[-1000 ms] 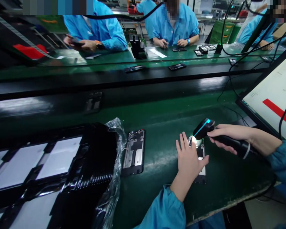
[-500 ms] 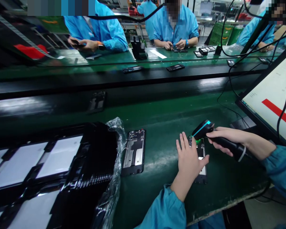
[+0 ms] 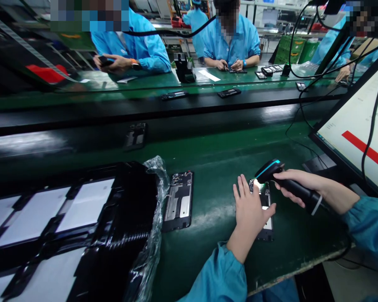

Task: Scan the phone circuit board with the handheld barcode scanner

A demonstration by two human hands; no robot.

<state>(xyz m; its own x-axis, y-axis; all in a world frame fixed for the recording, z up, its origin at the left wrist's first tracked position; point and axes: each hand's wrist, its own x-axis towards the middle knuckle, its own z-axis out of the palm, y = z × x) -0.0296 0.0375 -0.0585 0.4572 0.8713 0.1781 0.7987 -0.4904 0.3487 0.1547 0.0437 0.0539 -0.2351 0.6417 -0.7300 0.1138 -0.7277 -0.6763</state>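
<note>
My right hand (image 3: 294, 184) grips a black barcode scanner (image 3: 272, 170) with a blue stripe. Its head is tipped down over an opened phone (image 3: 267, 228), and a bright light falls on the phone's upper end. With fingers spread, my left hand (image 3: 250, 205) lies over the left side of that phone and hides part of it. Another opened phone (image 3: 179, 201), its circuit board and silver parts showing, lies farther left on the green bench.
A black tray (image 3: 122, 201) with white rectangular pieces and crumpled plastic film stands at left. A monitor (image 3: 355, 121) with hanging cables is at right. Beyond, a dark belt (image 3: 195, 107) carries phones; people in blue sit across from me.
The light beneath the scanner has turned from green to bright white. The view has shifted slightly; both hands keep about the same place.
</note>
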